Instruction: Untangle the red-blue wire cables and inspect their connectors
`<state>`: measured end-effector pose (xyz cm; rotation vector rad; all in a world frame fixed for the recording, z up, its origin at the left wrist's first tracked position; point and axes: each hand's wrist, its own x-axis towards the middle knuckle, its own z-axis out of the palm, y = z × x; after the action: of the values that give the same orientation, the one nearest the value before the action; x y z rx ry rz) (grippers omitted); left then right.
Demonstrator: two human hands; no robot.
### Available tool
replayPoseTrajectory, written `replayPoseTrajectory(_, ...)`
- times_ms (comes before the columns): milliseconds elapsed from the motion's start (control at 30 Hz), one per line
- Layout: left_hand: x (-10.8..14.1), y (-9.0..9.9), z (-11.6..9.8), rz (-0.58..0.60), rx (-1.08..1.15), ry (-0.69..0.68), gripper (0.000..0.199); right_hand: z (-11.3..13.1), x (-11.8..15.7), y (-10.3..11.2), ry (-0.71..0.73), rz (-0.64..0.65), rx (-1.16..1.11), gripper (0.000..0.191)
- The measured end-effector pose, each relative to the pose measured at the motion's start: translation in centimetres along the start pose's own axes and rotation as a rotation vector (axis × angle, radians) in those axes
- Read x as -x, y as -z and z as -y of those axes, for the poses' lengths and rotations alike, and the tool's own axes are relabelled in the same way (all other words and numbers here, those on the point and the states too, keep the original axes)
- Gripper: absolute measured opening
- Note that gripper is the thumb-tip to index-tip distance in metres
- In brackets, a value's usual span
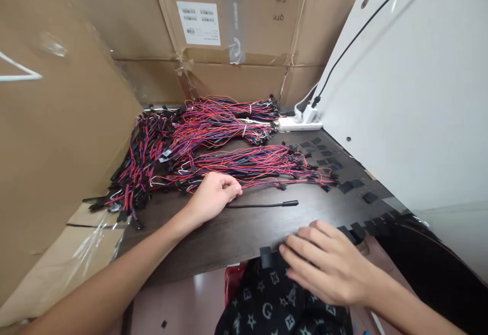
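Left hand (213,198) at mid-frame over the bench (244,233): thumb and fingers drawn together; cannot tell whether they grip the cable (263,205), which emerges beside the hand and runs right, centre of frame. Right hand (328,266), lower right: fingers loosely curled near a black tab (266,257) at the bench edge; grip unclear. Wire bundles (244,164) lie behind, centre and left.

Black cable (263,205) partly hidden by the left hand (214,195), that hand's hold unclear, palm of the right hand (324,264) out of sight, forearms (125,279) cut off below, white label (199,23) print too small to read
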<state>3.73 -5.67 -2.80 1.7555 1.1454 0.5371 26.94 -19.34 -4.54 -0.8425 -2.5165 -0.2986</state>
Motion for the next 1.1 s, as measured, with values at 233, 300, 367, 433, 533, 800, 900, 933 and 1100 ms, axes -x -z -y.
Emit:
replayPoseTrajectory(233, 0.0, -0.1, -0.3, 0.038, -0.047, 0.007, 0.022, 1.1, -0.7, 0.0, -0.125, -0.245, -0.149, 0.021)
replayPoseTrajectory(300, 0.2, -0.2, -0.5, 0.063, -0.085, -0.004, 0.023, -0.1, -2.6, 0.9, -0.331, -0.443, -0.240, 0.024)
replayPoseTrajectory(367, 0.3, -0.2, -0.5, 0.085, -0.125, -0.022, 0.023, -1.5, -5.0, 1.2, -0.434, -0.470, -0.287, 0.019)
replayPoseTrajectory(433, 0.4, -0.3, -0.6, 0.103, -0.143, -0.048, 0.023, -3.0, -7.2, 0.6, -0.416, -0.308, -0.408, 0.014)
replayPoseTrajectory(533, 0.6, -0.4, -0.5, 0.108, -0.132, -0.111, 0.019, -4.7, -9.6, -1.4, -0.438, -0.097, -0.513, 0.015)
replayPoseTrajectory(800, 0.7, -0.3, -0.1, 0.083, -0.163, -0.175, 0.020, -5.4, -11.1, -3.9, -0.618, 0.112, -0.639, 0.016)
replayPoseTrajectory(900, 0.7, -0.4, 0.2, 0.083, -0.117, -0.153, 0.012, -5.3, -11.1, -4.2, -0.650, 0.104, -0.617, 0.016)
replayPoseTrajectory(933, 0.8, -0.4, 0.3, 0.080, -0.074, -0.145, 0.011, -5.3, -11.1, -4.3, -0.648, 0.087, -0.589, 0.016)
replayPoseTrajectory(1100, 0.9, -0.6, 0.5, 0.067, 0.046, -0.170, 0.025, -5.4, -10.8, -4.8, -0.632, 0.064, -0.548, 0.015)
